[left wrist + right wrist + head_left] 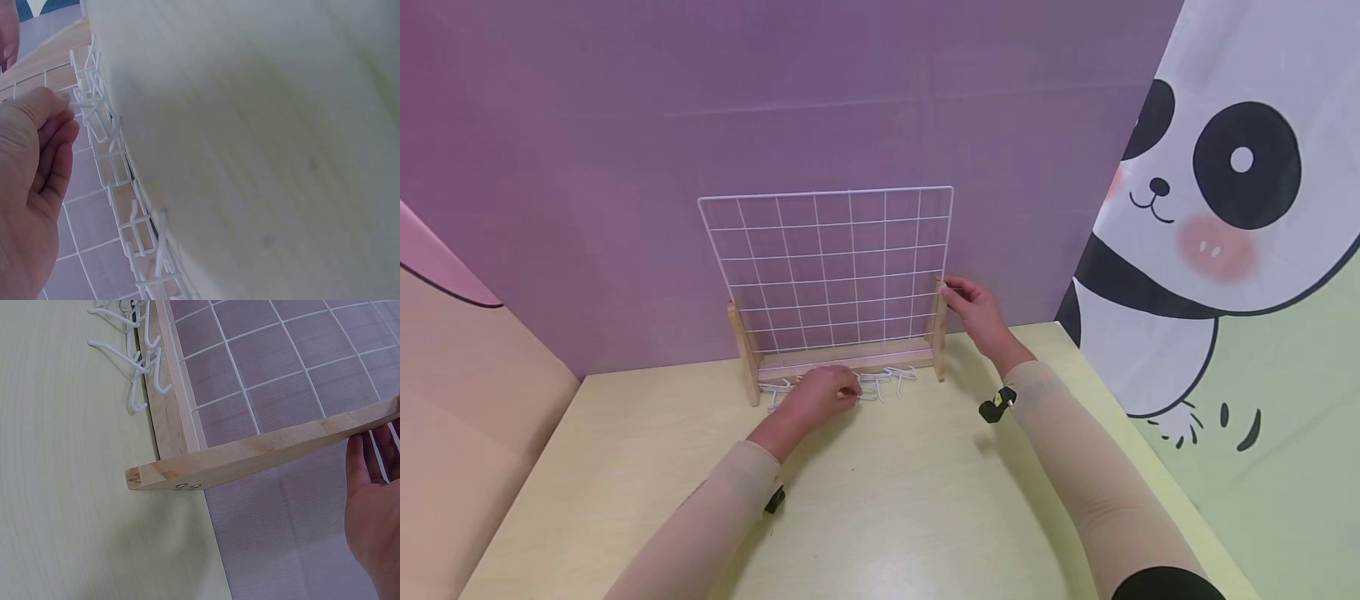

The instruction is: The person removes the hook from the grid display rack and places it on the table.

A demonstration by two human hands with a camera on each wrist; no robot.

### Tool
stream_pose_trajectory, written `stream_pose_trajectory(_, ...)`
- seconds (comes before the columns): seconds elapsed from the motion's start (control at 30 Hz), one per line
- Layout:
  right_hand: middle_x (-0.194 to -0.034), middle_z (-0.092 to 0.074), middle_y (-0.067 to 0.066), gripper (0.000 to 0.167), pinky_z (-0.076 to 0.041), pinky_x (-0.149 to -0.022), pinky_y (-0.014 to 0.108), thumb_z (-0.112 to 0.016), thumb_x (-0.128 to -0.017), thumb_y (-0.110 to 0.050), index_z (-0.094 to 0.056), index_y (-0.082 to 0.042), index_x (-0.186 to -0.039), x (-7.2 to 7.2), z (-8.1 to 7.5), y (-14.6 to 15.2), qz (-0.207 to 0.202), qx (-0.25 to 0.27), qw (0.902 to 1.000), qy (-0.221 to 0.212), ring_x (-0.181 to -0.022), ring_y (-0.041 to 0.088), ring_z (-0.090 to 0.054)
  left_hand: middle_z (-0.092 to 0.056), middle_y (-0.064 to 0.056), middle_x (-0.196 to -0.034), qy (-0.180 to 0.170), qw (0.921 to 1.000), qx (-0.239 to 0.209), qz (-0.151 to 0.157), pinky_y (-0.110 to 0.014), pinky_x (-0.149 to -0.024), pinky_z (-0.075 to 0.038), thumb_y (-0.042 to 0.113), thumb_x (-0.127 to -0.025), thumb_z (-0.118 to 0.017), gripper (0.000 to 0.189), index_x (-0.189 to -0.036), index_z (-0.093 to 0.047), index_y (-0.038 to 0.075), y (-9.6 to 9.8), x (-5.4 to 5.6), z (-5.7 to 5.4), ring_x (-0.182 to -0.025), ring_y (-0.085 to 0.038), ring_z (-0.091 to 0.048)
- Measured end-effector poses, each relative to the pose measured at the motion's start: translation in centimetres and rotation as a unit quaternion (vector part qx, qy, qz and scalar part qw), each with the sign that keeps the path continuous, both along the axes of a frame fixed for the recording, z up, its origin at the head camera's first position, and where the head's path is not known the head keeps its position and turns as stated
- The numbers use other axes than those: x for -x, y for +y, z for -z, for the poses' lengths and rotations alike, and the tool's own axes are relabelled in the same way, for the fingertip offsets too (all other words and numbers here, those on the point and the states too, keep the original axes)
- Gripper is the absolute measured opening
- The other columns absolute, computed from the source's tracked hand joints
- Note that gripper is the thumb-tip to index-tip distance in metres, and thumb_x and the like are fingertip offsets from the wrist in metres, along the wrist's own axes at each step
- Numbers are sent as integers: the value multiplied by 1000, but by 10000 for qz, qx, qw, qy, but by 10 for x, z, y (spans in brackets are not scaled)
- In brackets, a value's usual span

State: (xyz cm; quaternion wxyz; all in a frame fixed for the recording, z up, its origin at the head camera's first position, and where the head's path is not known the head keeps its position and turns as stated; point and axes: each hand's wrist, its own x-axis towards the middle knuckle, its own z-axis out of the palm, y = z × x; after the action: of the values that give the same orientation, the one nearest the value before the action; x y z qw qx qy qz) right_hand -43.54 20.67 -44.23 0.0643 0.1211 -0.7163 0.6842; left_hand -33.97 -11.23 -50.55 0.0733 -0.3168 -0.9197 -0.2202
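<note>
A white wire grid panel [835, 267] stands upright in a wooden stand [748, 358] near the back of the table. Several white wire hooks [895, 375] lie in a row along the foot of the stand. My left hand [820, 396] is over this row, and in the left wrist view its thumb and forefinger pinch a white hook [94, 103] among the others. At the right end, my right hand [979, 315] grips the upper part of the stand's wooden side post [262, 447]. Its fingertips are partly hidden behind the post in the right wrist view.
The pale wooden table [880, 500] ends at a purple backdrop [820, 100] close behind the stand. A panda-print wall [1247, 275] borders the table on the right, and a pinkish wall [460, 417] on the left.
</note>
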Motion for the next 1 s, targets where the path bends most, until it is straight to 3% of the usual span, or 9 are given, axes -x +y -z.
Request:
stream_pose_trajectory(0.17,-119,-72,-3,40,-52,-117,38,-68,-112,-14,-65,7,-145,-1,0,0,-8,-4,10000,-38,-115,13,-65,-78,2,-99,-250,9995,-118,121,-37,-90,-63,6,-98,-82,7,-104,-84,8,-2,1,4,-92,-16,-71)
stream_pose_trajectory(0.37,-122,-71,0,39,-52,-118,39,-68,-112,-14,-65,5,-146,-1,-1,0,28,1,10000,-85,-116,13,-65,-75,6,-95,-248,9993,-100,248,-35,-87,-63,11,-98,-85,7,-104,-84,9,-4,0,6,-89,-12,-69)
stream_pose_trajectory(1.0,-124,-72,1,39,-52,-117,37,-67,-112,-13,-65,6,-146,-1,0,1,25,-35,10000,-39,-117,13,-65,-72,4,-98,-437,9990,23,108,-37,-90,-62,15,-97,-87,15,-109,-83,7,-2,2,12,-93,-15,-69)
